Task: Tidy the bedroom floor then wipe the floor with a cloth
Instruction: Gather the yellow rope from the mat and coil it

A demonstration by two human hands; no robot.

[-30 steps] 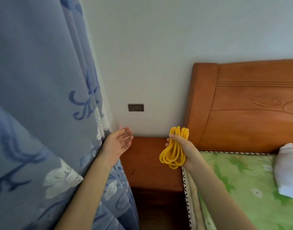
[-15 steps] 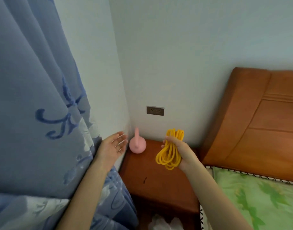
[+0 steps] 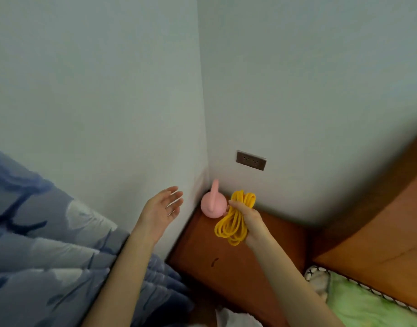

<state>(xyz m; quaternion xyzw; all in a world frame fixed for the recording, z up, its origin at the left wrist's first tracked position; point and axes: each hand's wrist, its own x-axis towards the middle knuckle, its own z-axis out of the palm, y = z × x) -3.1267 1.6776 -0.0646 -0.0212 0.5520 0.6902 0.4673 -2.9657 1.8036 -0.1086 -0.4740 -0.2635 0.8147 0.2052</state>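
Yellow coiled cord (image 3: 234, 220) partly hidden in the gripping right hand (image 3: 248, 219); left hand (image 3: 161, 212) spread, holding nothing.

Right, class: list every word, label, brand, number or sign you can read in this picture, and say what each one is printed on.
None can be read.
Wall socket plate: only dark slots show, no lettering.
Coiled yellow cord held in the right hand: no print visible.
Pink object on the wooden nightstand: plain.
Blue curtain: a floral pattern only, no text.
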